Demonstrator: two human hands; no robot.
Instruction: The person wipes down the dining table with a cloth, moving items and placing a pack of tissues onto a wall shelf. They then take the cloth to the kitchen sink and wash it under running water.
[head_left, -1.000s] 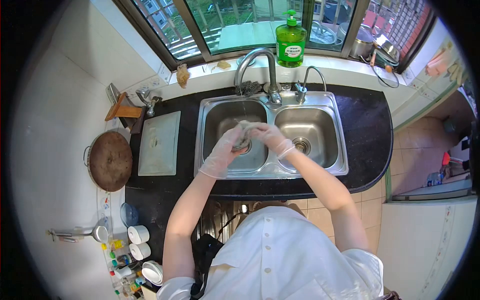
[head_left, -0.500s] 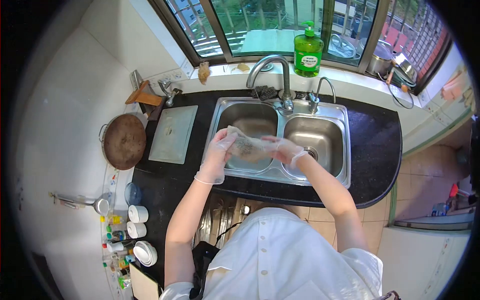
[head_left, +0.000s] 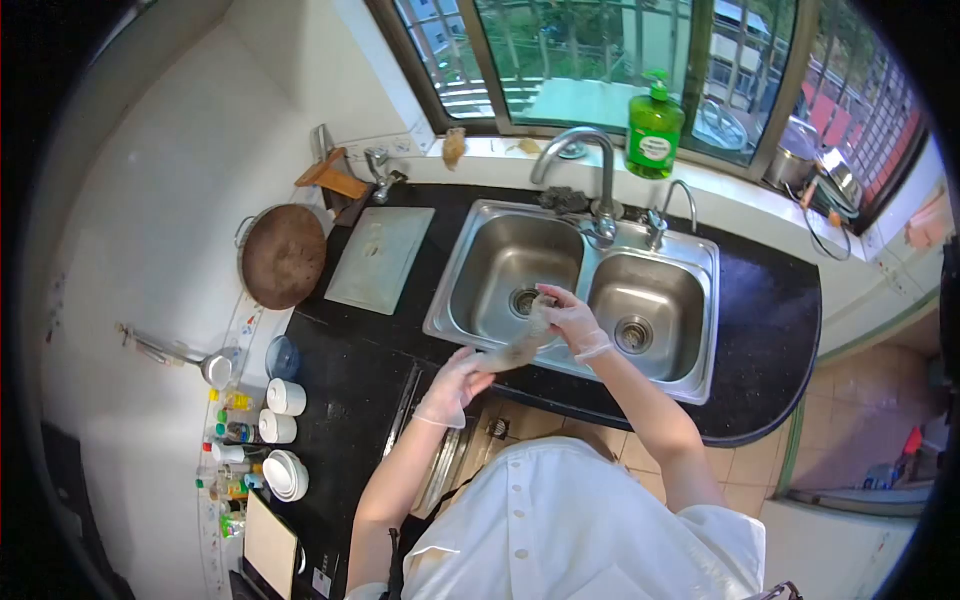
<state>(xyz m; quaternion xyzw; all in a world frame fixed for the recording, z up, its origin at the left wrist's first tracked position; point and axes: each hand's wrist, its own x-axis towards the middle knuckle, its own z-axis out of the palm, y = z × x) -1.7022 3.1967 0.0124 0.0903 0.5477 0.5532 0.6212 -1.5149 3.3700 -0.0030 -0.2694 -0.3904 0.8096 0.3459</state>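
Observation:
A greyish, limp wet cloth [head_left: 518, 350] is stretched between my two hands, over the front rim of the double sink [head_left: 450, 312]. My left hand [head_left: 455, 386], in a clear plastic glove, has its fingers closed on the lower left end. Gloved the same way, my right hand [head_left: 574, 322] pinches the upper right end above the left basin's front right corner. The curved faucet [head_left: 606, 170] stands behind the basins, and a dark scouring pad [head_left: 564, 200] lies beside its base.
Green soap bottle [head_left: 654, 130] on the window sill. Left of the sink are a flat grey board [head_left: 380, 260], a round brown pan [head_left: 284, 257] and white bowls [head_left: 285, 476]. A small tap [head_left: 656, 228] rises behind the right basin. Bottles [head_left: 236, 432] line the left wall.
The cloth has moved from over the left basin toward the front edge and is now stretched out. My left hand has dropped lower. The view has shifted, and the sink appears further right.

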